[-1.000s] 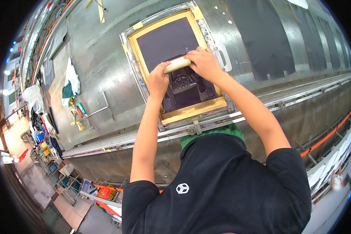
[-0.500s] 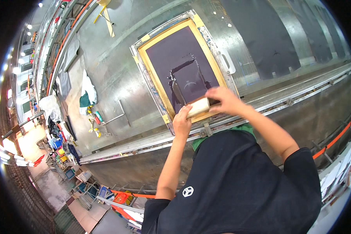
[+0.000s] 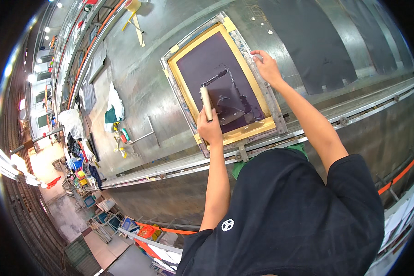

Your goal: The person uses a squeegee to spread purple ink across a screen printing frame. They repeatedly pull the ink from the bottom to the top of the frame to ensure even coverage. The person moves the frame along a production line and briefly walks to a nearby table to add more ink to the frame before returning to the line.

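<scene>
My left hand point(image 3: 209, 124) grips a pale wooden-handled squeegee point(image 3: 206, 100) turned lengthwise over the left part of the dark screen mesh point(image 3: 200, 62). Glossy dark ink point(image 3: 228, 103) lies on the screen's lower part, around a faint printed shape. The screen's frame point(image 3: 272, 106) has yellow tape along its inner border. My right hand point(image 3: 265, 65) is at the frame's upper right side, fingers curled on the white handle there, which is mostly hidden by the hand.
Dark sheets point(image 3: 308, 46) lie along the metal table point(image 3: 138, 92) to the right. On the left are white and green cloths point(image 3: 114, 110), small tools point(image 3: 123, 139) and a metal bar point(image 3: 149, 131). A rail point(image 3: 345, 120) runs along the near edge; cluttered items point(image 3: 83, 170) stand further left.
The squeegee has gone from crosswise in both hands near the screen's bottom to lengthwise in my left hand. My right hand has let go of it and moved up to the frame's side handle.
</scene>
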Demonstrator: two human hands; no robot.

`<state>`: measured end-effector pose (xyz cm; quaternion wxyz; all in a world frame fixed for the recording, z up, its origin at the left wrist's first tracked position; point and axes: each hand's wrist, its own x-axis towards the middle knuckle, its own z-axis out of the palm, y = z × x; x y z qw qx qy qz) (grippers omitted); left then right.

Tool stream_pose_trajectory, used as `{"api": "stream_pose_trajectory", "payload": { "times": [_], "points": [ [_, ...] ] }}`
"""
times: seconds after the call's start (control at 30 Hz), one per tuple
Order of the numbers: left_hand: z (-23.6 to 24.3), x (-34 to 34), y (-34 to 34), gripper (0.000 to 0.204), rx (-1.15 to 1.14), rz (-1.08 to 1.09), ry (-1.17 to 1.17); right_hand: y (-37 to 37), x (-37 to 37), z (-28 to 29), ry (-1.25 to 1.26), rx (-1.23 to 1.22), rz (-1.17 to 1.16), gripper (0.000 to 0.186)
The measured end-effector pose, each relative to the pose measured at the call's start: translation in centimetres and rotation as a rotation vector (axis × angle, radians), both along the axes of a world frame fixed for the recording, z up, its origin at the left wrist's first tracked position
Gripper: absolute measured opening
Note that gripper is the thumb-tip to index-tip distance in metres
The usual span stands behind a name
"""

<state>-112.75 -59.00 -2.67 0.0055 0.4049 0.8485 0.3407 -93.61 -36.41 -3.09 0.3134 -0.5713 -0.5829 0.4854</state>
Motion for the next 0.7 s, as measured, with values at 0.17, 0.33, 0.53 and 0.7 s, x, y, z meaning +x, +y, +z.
{"api": "stream_pose_trajectory", "payload": {
  "times": [0.17, 0.33, 0.53, 0.7],
  "points": [
    [-0.2, 2.7, 0.0, 0.047, 0.006, -0.202, 0.086, -0.1, -0.4, 1.4, 0.020, 0.021, 0.003, 0.023],
    [0.0, 4.8, -6.9, 0.055, -0.006, -0.427, 0.079, -0.2, -1.2, 1.0, 0.070, 0.080, -0.044, 0.021],
    [2.7, 1.7, -14.1, 0.047, 0.080, -0.296, -0.420, -1.2, -0.6, 3.8, 0.320, -0.032, -0.001, 0.024],
    [0.8, -7.5, -15.6, 0.035, 0.270, 0.047, -1.109, -5.2, -2.0, 12.6, 0.458, -0.114, 0.092, 0.029]
  ]
}}
